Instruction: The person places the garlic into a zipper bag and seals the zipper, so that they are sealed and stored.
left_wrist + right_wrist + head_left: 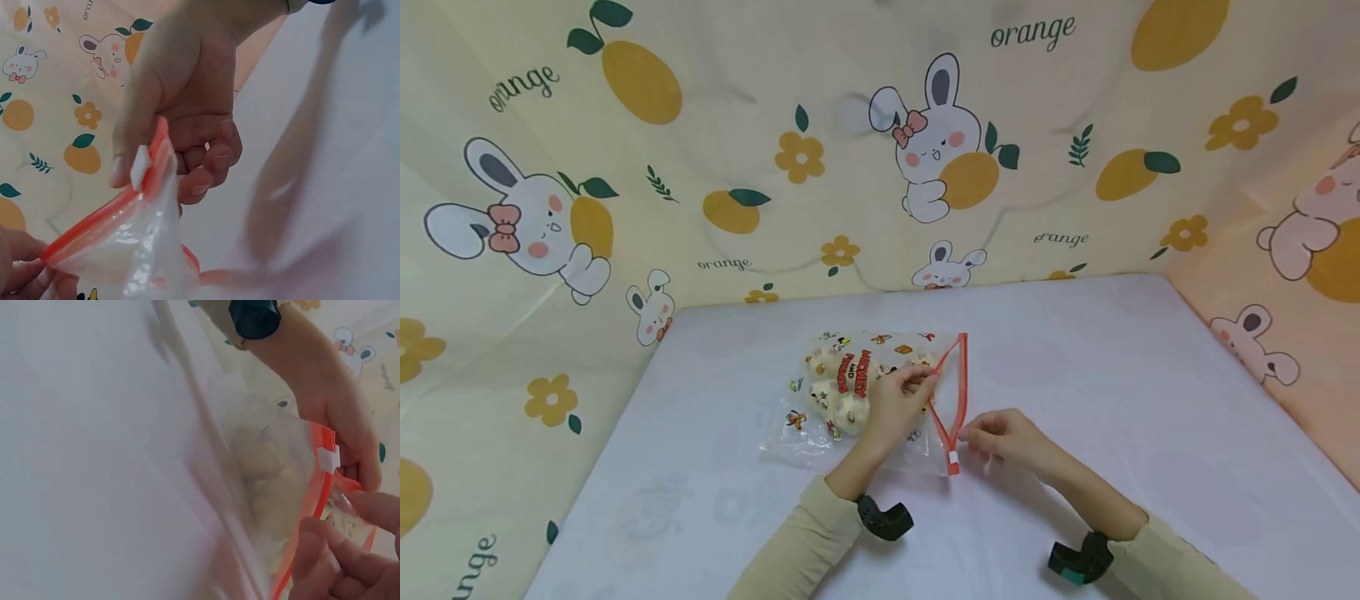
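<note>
A clear zip bag with red "Mickey and Friends" lettering and cartoon prints lies on the table, several pale rounded pieces inside it. Its mouth, edged by a red zip strip, gapes to the right. My left hand reaches across the bag and pinches the left strip, drawing it away from the other. At the near end of the mouth sits a white slider. Beside it is my right hand, fingers bent, thumb and index finger apart, fingertips right at the red strip.
A white cloth covers the table. Behind and along the sides hangs a cream curtain printed with rabbits and oranges. Black cameras are strapped to both wrists, close above the tabletop.
</note>
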The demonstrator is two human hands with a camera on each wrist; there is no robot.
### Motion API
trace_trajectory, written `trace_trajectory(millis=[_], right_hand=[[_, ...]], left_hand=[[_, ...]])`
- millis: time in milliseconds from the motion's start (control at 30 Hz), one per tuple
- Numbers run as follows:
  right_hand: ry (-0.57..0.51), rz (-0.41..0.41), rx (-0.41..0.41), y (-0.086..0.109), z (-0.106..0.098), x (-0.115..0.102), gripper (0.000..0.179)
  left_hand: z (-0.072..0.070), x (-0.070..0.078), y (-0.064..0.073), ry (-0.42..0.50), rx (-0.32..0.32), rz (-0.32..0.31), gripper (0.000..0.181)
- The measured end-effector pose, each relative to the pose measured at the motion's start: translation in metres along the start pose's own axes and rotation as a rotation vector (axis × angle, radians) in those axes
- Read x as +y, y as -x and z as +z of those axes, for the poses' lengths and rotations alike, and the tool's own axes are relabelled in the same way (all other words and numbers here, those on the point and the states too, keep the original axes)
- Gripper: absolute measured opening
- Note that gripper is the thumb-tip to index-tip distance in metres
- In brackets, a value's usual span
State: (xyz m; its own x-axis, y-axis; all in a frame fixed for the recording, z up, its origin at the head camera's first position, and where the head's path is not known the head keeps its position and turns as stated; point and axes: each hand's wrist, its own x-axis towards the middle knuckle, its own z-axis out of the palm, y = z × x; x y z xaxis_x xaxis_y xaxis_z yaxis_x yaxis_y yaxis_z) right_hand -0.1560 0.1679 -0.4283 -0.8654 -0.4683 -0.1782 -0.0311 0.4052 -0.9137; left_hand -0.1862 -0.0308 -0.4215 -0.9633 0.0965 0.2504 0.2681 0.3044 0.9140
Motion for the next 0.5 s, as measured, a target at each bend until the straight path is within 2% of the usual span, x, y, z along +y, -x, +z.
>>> trace_trajectory(millis=[100, 300, 500], right_hand=[[-0.013, 0.007, -0.039, 0.002, 0.002, 0.004, 0.029], [-0.058, 0.016, -0.105, 0.008, 0.008, 0.008, 0.033], [-0.061, 0.025, -0.110, 0.009, 0.012, 0.009, 0.034]], left_hand=[[0.003, 0.000, 0.002, -0.015, 0.003, 0.010, 0.020], [0.005, -0.001, 0.010, -0.018, -0.033, 0.028, 0.024], [0.002, -0.006, 0.016, -0.028, -0.030, 0.062, 0.022]])
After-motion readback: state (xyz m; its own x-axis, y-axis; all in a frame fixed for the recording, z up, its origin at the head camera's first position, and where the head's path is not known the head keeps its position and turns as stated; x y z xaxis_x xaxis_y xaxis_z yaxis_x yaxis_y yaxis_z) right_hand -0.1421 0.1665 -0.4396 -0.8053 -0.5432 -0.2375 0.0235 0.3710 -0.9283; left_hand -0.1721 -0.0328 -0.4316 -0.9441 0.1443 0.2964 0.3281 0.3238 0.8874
